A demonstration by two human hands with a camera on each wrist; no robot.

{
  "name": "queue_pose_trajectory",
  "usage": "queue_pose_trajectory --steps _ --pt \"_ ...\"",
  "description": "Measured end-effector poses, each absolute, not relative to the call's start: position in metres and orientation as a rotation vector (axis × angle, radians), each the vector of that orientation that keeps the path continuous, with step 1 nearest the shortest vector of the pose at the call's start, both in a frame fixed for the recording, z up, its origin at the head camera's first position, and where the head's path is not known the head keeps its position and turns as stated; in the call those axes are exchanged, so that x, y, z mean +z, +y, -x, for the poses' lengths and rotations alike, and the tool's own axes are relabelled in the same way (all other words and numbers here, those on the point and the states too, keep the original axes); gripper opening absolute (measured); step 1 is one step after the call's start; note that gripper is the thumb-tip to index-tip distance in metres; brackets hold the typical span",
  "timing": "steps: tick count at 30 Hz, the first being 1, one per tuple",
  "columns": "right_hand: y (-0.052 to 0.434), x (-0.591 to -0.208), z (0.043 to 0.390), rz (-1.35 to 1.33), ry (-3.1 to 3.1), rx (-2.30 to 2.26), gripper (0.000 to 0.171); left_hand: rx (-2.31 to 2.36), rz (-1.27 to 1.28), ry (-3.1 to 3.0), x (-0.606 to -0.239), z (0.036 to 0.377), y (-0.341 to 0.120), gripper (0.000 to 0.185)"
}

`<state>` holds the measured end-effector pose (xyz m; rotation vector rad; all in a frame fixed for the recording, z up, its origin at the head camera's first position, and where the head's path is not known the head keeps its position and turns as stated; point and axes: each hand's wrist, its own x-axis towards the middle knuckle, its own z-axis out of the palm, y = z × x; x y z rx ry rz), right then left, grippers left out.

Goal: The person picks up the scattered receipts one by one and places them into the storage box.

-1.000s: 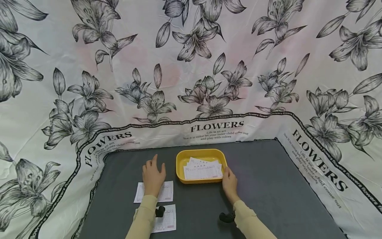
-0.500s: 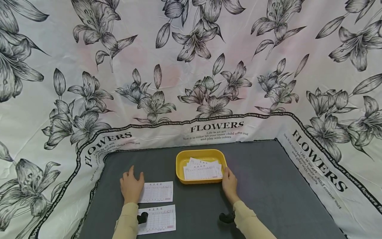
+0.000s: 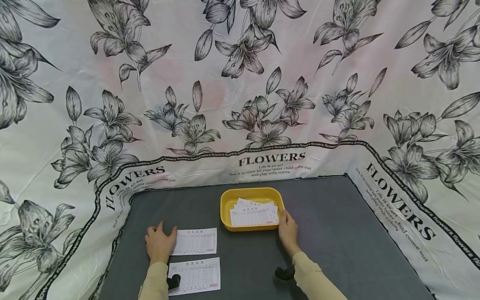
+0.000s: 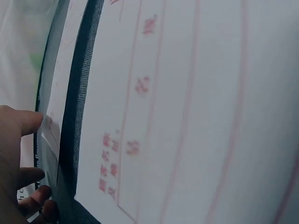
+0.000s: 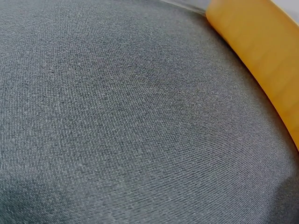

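Nearest the person, a printed slip lies flat on the grey worktop, its left edge partly under the left sleeve. In the left wrist view this slip fills most of the picture, with red print and ruled lines.

Just beyond it, apart by a narrow strip of worktop, lies a second slip. The left hand rests flat on the worktop with fingers spread, its thumb touching the left edge of the second slip; it grips nothing.

To the right, the right hand lies palm down with fingers straight and close together, its fingertips against the near right corner of the yellow tray. The right wrist view shows the tray's wall beside the grey cloth.

A loose stack of slips sits in the tray.

Behind the worktop hangs a flowered cloth printed with "FLOWERS".
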<state>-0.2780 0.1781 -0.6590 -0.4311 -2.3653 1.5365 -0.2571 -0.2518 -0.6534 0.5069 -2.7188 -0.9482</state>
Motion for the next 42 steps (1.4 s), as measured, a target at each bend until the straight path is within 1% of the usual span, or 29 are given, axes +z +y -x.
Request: queue_pose_trajectory --steps 4,7,20,28,36,39,42 --pt "0.178 -0.659 0.278 0.435 -2.368 1.534 0.051 -0.918 -0.484 -2.75 -0.658 0.257 -0.253 0.074" --pt "0.179 -0.659 0.278 0.44 -2.372 1.539 0.052 -0.856 -0.462 -2.759 -0.661 0.258 -0.252 0.073" --pt "0.179 -0.658 0.277 0.449 -2.385 1.536 0.054 -0.77 -0.421 -2.691 -0.66 0.253 -0.242 0.05" --pt "0.178 -0.659 0.279 0.452 -2.368 1.525 0.049 -0.749 -0.428 -2.703 -0.659 0.252 -0.239 0.043" --pt "0.178 -0.659 0.279 0.441 -2.365 1.523 0.049 -0.738 -0.369 -2.685 -0.663 0.252 -0.239 0.033" --pt "0.178 -0.66 0.279 0.441 -2.367 1.528 0.05 -0.761 -0.39 -2.687 -0.663 0.251 -0.239 0.037" --pt "0.179 -0.659 0.278 0.432 -2.366 1.534 0.051 -0.811 -0.439 -2.706 -0.661 0.251 -0.24 0.051"
